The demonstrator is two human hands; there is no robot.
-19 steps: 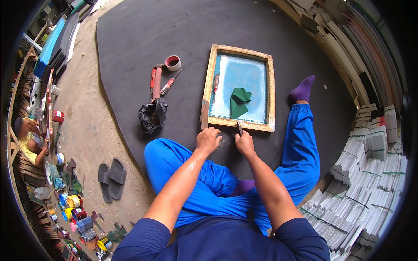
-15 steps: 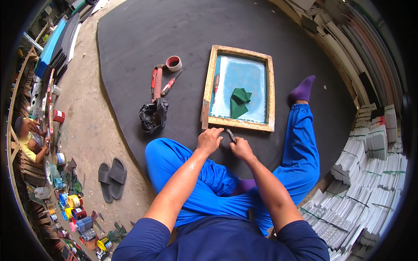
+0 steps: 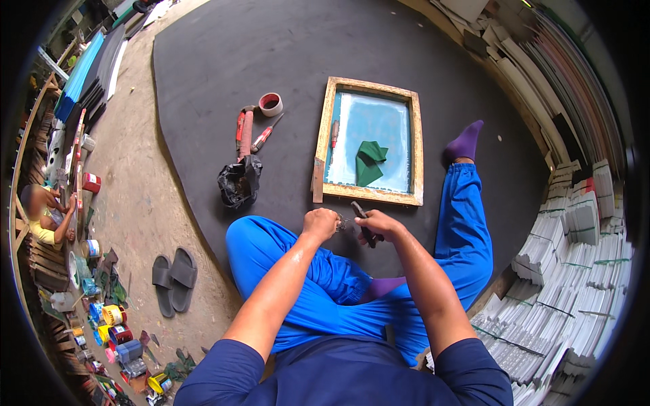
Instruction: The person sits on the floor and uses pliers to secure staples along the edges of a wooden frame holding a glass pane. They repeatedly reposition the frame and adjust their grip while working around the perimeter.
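I sit on a dark mat (image 3: pixel 271 54) in blue trousers, with a wooden screen frame (image 3: pixel 370 142) just beyond my knees. Its pale blue mesh carries a folded green cloth (image 3: pixel 369 162) and a small red-handled tool (image 3: pixel 334 132). My right hand (image 3: pixel 376 223) is closed around dark pliers (image 3: pixel 361 218) close to the frame's near edge. My left hand (image 3: pixel 321 223) is closed beside it, pinching a small metal piece (image 3: pixel 341 222) between the two hands.
Left of the frame lie a black plastic bag (image 3: pixel 238 181), a red tool (image 3: pixel 244 128), a red screwdriver (image 3: pixel 265 135) and a tape roll (image 3: pixel 271 103). Dark sandals (image 3: pixel 171 279) and paint cans (image 3: pixel 115 325) sit at left, where another person (image 3: pixel 44 216) crouches. Stacked papers (image 3: pixel 575 271) fill the right.
Both hands drew back slightly from the frame's near edge toward my knees, and the pliers now meet the small piece held by my left hand.
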